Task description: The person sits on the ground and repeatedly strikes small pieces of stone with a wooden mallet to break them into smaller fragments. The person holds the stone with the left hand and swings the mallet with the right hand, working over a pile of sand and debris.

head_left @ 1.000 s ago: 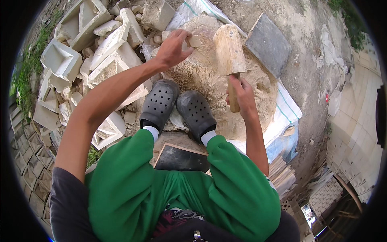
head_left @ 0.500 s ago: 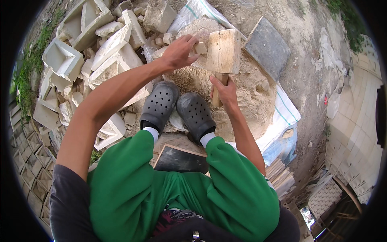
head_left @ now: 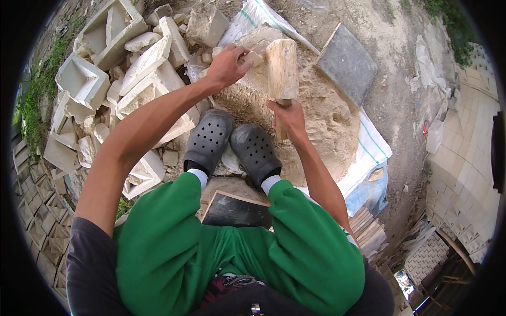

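My right hand [head_left: 287, 117] grips the handle of a wooden mallet [head_left: 282, 68], whose pale cylindrical head is raised over a mound of sandy stone rubble [head_left: 316, 116]. My left hand [head_left: 227, 64] reaches forward and pinches a small pale stone piece [head_left: 254, 57] just left of the mallet head, on top of the mound. My feet in dark grey clogs [head_left: 232, 145] rest at the near foot of the mound. I am sitting, with green trousers over my knees.
A heap of broken white moulded stone blocks [head_left: 105, 79] lies to the left. A flat grey slab [head_left: 347, 63] lies beyond the mound at the right. A white woven sheet [head_left: 369, 150] spreads under the rubble. A dark board [head_left: 237, 210] sits between my legs. Stacked pale tiles [head_left: 464, 174] stand far right.
The mallet has swung from lying flat at the right to upright, close beside my left hand. My left hand has stayed on the small stone piece atop the mound.
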`<state>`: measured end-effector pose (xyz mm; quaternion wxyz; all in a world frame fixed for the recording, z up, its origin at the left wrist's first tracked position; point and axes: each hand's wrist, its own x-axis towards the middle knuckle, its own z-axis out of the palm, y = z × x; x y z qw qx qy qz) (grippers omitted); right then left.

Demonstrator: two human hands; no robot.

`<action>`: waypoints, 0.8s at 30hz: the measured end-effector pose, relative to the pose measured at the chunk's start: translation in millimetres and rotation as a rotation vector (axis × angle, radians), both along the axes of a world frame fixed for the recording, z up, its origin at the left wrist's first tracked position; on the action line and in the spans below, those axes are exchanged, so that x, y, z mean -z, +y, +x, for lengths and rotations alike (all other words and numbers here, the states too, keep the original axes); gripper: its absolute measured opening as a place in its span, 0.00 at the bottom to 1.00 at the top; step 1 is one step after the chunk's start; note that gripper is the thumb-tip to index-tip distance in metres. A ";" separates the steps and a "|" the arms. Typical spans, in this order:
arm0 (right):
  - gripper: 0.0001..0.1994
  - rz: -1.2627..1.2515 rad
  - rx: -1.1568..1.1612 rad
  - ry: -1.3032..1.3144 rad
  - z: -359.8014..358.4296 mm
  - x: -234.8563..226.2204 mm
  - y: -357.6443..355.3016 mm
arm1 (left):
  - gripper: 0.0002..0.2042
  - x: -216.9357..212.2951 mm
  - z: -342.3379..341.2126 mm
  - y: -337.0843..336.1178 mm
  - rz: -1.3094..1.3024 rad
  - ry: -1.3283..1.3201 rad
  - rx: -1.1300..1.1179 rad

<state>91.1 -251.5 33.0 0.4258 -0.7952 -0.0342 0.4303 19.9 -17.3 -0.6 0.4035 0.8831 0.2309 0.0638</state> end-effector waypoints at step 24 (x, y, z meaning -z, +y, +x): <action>0.14 0.243 -0.009 -0.168 5.7 -38.3 23.4 | 0.21 -5.8 0.4 9.0 -0.170 0.084 -0.046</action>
